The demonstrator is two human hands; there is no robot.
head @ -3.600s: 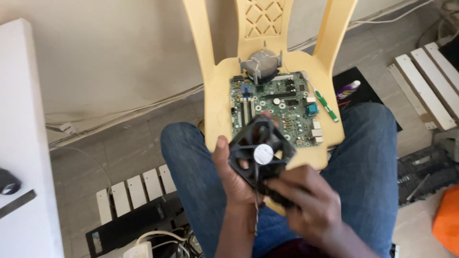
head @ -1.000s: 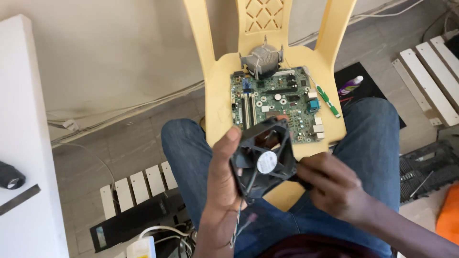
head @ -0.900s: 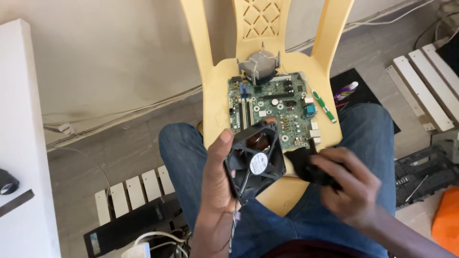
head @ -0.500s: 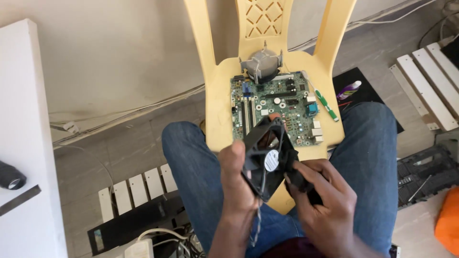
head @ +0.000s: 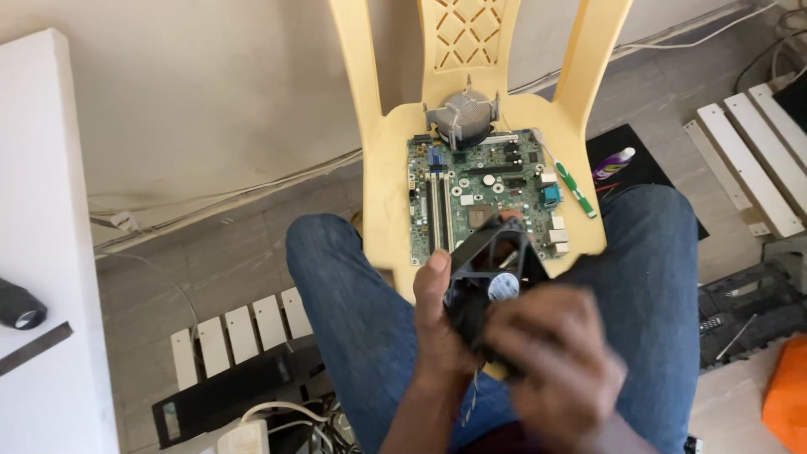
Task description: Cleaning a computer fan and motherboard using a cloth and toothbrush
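Observation:
A black square cooling fan [head: 496,269] with a white hub label sits between my knees, tilted up. My left hand [head: 437,324] grips its left edge, thumb along the frame. My right hand [head: 551,353], blurred, covers the fan's lower right side and seems to hold it too. Thin wires [head: 472,395] hang below the fan. Beyond the fan, a green motherboard [head: 479,193] lies flat on a yellow plastic chair [head: 387,160]. A grey finned heatsink [head: 461,119] rests at the board's far end.
A green-handled tool [head: 577,187] lies on the chair's right side. A white table edge [head: 50,252] with a dark object [head: 18,304] is at left. White slatted panels [head: 752,151], cables, a black case part [head: 744,311] and an orange thing [head: 786,403] lie on the floor.
My right hand has moved from the fan's right side onto its lower front, now covering part of it. The fan stays in my left hand, turned slightly.

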